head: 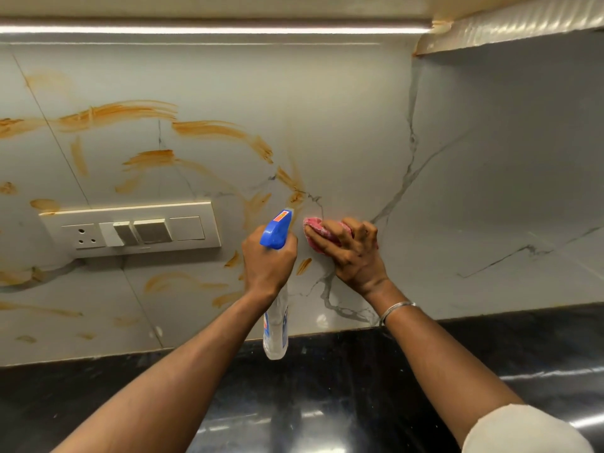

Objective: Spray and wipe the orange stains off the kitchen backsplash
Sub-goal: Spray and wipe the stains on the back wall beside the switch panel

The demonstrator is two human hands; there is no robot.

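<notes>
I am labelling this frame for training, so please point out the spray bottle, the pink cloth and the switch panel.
spray bottle (277, 231), head view, on its blue spray head.
pink cloth (313, 227), head view, on its uncovered left part.
switch panel (143, 231), head view, on a middle rocker switch.

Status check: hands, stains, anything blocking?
Left hand grips spray bottle. Right hand holds pink cloth against backsplash. Orange stains cover left side. Switch panel among them.

A cream rectangular plastic switch panel (130, 229) carries a three-pin socket (85, 236) and two rocker switches (152, 230). Below it runs a glossy black stone countertop (327, 403); above it, a bright white light strip (212, 29).
</notes>
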